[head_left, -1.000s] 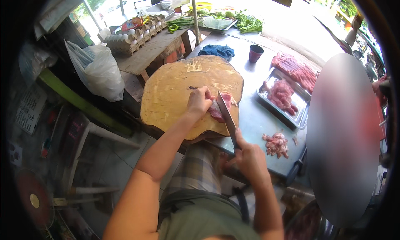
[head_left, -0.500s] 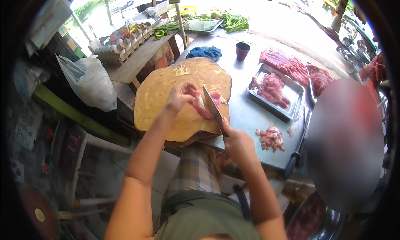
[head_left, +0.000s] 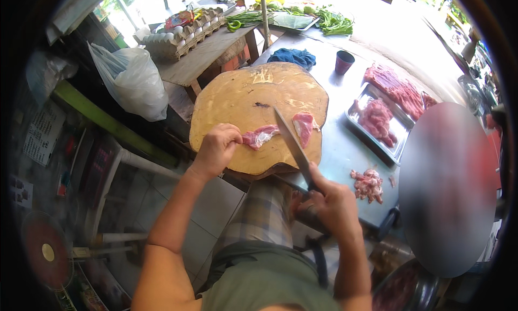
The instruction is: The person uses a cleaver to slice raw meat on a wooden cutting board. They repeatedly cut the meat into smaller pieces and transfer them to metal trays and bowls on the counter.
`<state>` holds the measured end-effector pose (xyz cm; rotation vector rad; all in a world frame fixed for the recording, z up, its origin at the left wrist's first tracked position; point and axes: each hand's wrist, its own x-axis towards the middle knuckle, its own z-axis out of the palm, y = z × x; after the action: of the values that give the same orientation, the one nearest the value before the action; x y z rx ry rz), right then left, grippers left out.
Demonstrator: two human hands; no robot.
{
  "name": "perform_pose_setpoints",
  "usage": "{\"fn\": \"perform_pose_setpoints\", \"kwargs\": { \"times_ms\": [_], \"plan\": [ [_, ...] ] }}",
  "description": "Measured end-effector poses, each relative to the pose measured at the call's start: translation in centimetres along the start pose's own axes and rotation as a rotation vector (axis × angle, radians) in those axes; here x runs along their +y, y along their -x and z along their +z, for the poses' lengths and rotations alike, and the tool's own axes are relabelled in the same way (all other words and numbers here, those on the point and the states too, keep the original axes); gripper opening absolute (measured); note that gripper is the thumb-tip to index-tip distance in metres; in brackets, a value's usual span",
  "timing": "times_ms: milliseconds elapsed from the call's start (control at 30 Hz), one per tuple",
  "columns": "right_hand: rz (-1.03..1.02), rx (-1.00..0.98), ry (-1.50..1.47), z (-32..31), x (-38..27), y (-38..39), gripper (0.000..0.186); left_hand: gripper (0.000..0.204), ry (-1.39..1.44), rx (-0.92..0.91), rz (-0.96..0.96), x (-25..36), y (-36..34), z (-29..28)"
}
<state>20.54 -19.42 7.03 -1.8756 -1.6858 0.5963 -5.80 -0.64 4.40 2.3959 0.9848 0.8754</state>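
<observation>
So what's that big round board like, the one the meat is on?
The board is a thick round slab of yellowish wood, scratched and chipped along its near edge. It lies flat on the grey table. Two strips of pink meat rest on it; the left hand pinches one, and the knife crosses above.
</observation>
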Motion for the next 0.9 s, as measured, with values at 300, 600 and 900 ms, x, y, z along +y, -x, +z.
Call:
{"fn": "perform_pose_setpoints", "kwargs": {
  "times_ms": [300, 600, 900],
  "plan": [
    [-0.045, -0.157, 0.158, 2.6, -2.6, -2.1, 0.059, 0.007, -0.086, 0.064, 0.085, 0.6, -0.4, 4.7],
    [-0.186, -0.056, 0.143, 5.9, -3.8, -7.4, 0.060, 0.007, -0.105, -0.065, 0.077, 1.1, -0.2, 3.7],
    [0.003, -0.121, 0.172, 1.3, -2.4, -3.0, 0.057, 0.009, -0.026, 0.054, 0.029, 0.6, -3.0, 5.3]
  ]
}}
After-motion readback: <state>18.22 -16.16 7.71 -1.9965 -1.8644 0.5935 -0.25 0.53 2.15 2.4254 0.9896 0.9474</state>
